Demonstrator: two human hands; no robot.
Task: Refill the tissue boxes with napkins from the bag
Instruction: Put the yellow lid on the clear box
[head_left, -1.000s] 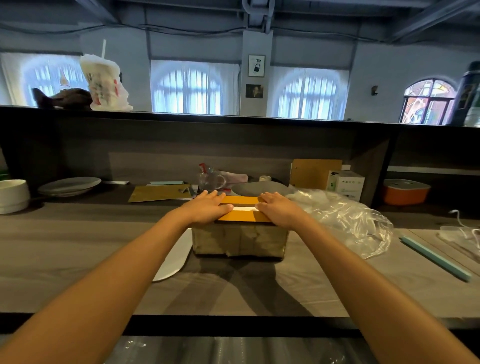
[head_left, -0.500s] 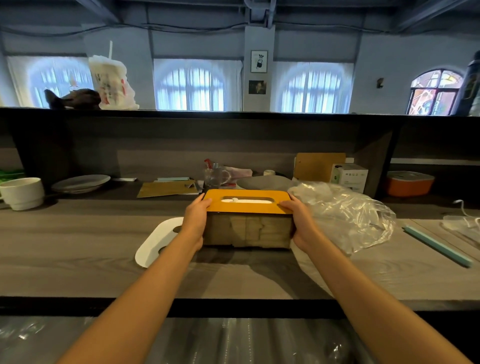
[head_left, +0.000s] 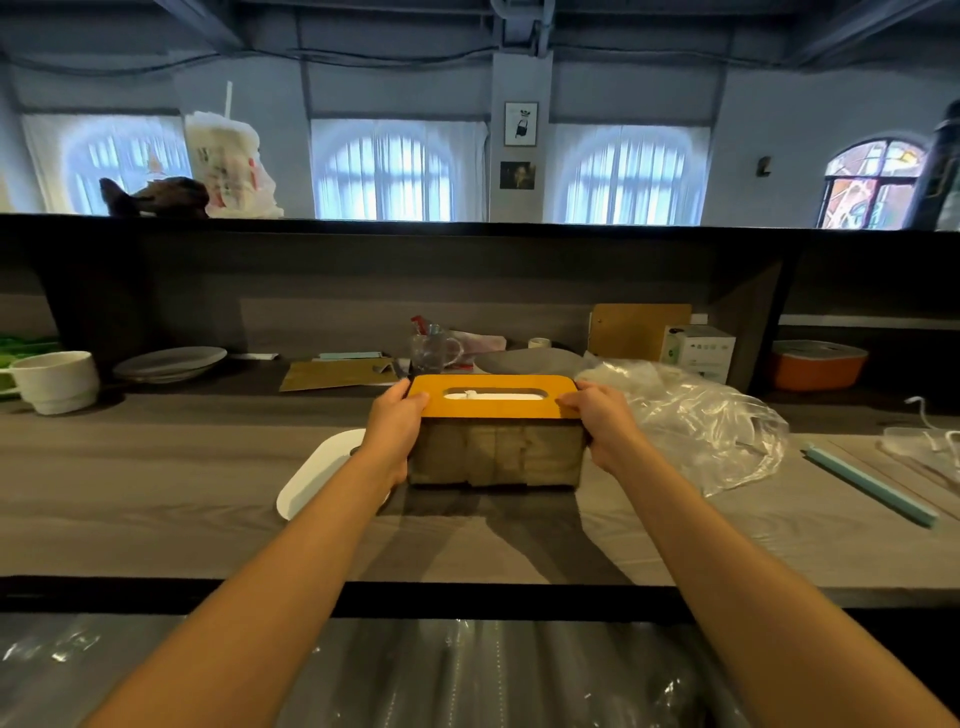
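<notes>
A tissue box (head_left: 493, 452) with clear walls and an orange lid sits at the middle of the wooden counter. White napkins show through the slot in the lid and fill the inside. My left hand (head_left: 392, 431) grips the box's left end, thumb over the lid's edge. My right hand (head_left: 602, 428) grips the right end the same way. A crumpled clear plastic bag (head_left: 696, 415) lies just right of the box.
A white lid (head_left: 311, 480) lies flat left of the box. A white cup (head_left: 57, 382) and a grey plate (head_left: 169, 364) stand at the far left. A glass mug (head_left: 434, 348), cardboard pieces, a small white carton (head_left: 698, 353) and an orange container (head_left: 815, 364) line the back. A light blue stick (head_left: 867, 483) lies at the right.
My hands went from pressing flat on the orange lid to gripping the box's two ends. Over the last half second they have stayed there.
</notes>
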